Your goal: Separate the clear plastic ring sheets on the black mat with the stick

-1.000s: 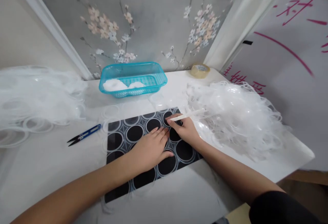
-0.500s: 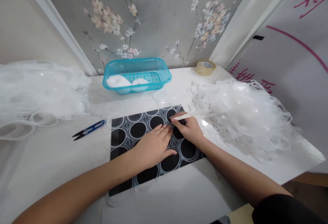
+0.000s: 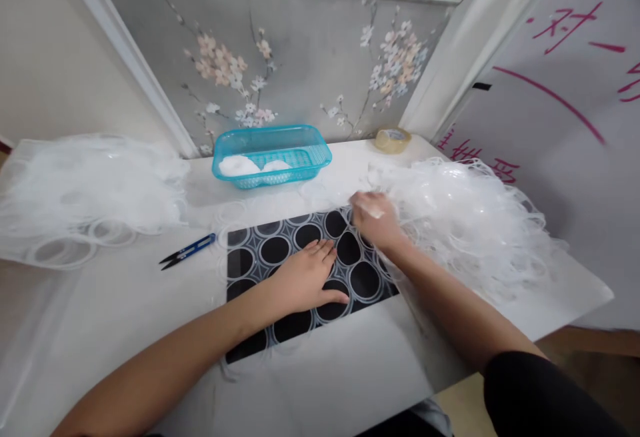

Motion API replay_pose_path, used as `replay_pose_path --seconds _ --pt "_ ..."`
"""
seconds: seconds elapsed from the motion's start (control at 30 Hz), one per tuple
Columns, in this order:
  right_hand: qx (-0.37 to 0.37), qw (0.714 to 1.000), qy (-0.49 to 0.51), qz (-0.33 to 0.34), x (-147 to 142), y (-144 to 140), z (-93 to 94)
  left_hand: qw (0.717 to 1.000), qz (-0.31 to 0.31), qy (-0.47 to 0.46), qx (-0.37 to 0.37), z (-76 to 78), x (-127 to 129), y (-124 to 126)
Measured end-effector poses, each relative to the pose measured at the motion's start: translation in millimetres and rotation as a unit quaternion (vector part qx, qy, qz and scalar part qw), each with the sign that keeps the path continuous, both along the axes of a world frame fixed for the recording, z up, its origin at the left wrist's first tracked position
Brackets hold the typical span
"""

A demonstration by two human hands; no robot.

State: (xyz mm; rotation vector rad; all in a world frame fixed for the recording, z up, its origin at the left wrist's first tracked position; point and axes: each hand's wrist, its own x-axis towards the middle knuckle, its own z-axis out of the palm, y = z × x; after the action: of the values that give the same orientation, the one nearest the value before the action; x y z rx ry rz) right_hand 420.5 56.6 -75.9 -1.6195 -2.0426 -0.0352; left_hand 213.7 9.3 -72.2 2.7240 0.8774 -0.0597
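Observation:
A black sheet patterned with rows of pale-outlined circles lies on the white table. My left hand rests flat on its middle, fingers together and stretched out, thumb apart, holding nothing. My right hand is curled over the sheet's far right corner, slightly smeared by motion. A thin white strip shows as a blur across its fingers, which are closed on it. Clear plastic rings are heaped just to the right of this hand.
Blue-handled thread snips lie left of the sheet. Behind stands a turquoise basket with white round items in it, and a tape roll is at the back right. Another heap of clear rings covers the left side.
My right hand has shifted up and right to the sheet's far corner, and its fingers have curled further round the strip. My left hand stays flat on the sheet. The camera view has shifted.

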Motion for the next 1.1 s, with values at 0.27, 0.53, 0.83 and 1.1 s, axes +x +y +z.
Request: replay_pose_path --seconds 0.27,0.53,0.83,1.1 --pt "-0.03 0.853 0.511 -0.101 17 -11 33.5 0.999 0.014 -0.03 -0.03 12.7 -19 4" --pt "-0.381 0.433 0.816 0.017 -31 -46 9.6 0.999 0.052 0.005 0.015 3.8 -53 -33" --pt "-0.279 0.674 0.671 0.133 -56 -36 -6.8 0.993 0.037 -0.023 0.106 -26.9 -63 -39" --pt "-0.161 0.92 0.334 0.124 -69 -45 -31.7 0.985 0.03 -0.032 0.164 -38.5 -60 -42"
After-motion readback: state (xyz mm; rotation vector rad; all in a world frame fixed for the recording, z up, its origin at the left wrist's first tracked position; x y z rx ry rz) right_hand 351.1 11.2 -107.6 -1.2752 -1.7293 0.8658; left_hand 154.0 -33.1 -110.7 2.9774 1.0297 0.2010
